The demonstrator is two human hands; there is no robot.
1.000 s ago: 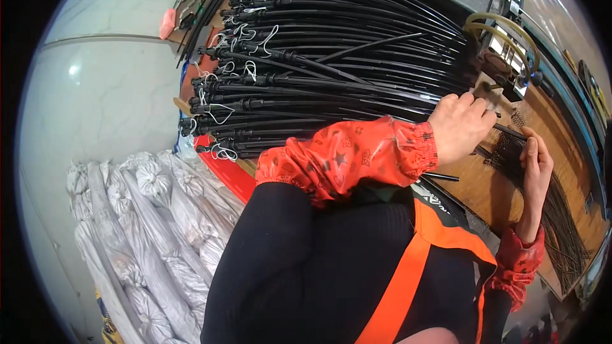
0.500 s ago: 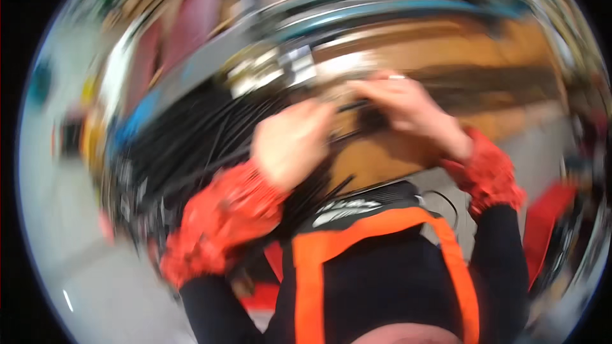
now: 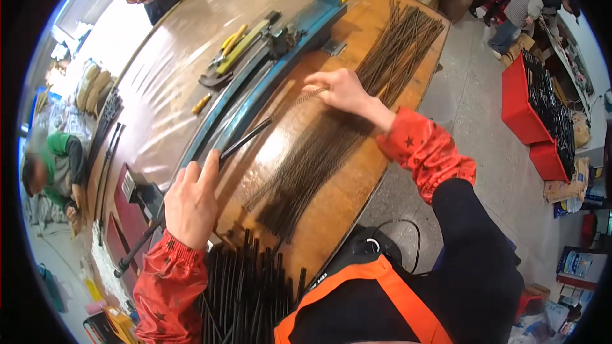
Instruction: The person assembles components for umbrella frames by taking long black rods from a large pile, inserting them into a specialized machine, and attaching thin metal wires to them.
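My left hand (image 3: 191, 207) is closed around a black tube (image 3: 247, 138) that slants up to the right over the wooden table. Between its fingertips my right hand (image 3: 344, 92) pinches a thin coil spring (image 3: 299, 100). The spring's lower end meets the tube's upper mouth; whether it sits inside cannot be made out. Below my left hand a black rod with a knobbed end (image 3: 119, 272) sticks out, perhaps part of the same piece. Under my hands lies a pile of long coil springs (image 3: 319, 159). Many black tubes (image 3: 248, 286) stand bundled beside my left forearm.
A blue metal rail (image 3: 236, 118) crosses the table, with yellow-handled tools (image 3: 233, 41) beyond it. More long thin springs or rods (image 3: 401, 44) lie at the far right. Red crates (image 3: 526, 105) stand on the floor rightward. A co-worker in green (image 3: 60, 159) sits at left; others are farther off.
The view has turned and sharpened from blur. My hands, close together before, are now farther apart, with the tube and spring stretching between them.
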